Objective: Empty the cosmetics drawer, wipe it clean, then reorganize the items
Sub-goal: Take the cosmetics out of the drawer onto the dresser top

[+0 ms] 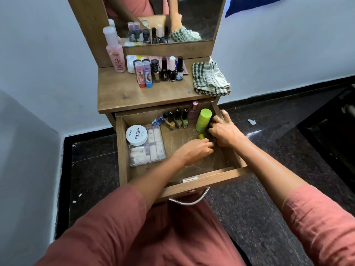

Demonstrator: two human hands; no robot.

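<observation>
The wooden drawer (207, 181) is pulled out, and both my hands are inside it at the right. My left hand (194, 150) is curled, with a small yellow item (201, 136) sticking out at its fingertips. My right hand (225, 131) presses its thumb and bent fingers against the lower side of a tilted green bottle (203, 120); its grip is hidden. In the drawer also lie a white nail polish remover tub (136, 135) on a clear box of small tubes (148, 150), and three nail polish bottles (177, 120) at the back. The drawer floor looks dusty.
On the dresser top (123, 93) stand a pink bottle (115, 52), two lip balm tubes (144, 73), several nail polishes (169, 69) and a folded checked cloth (209, 77). A mirror (192, 20) rises behind. Dark tiled floor lies to the right.
</observation>
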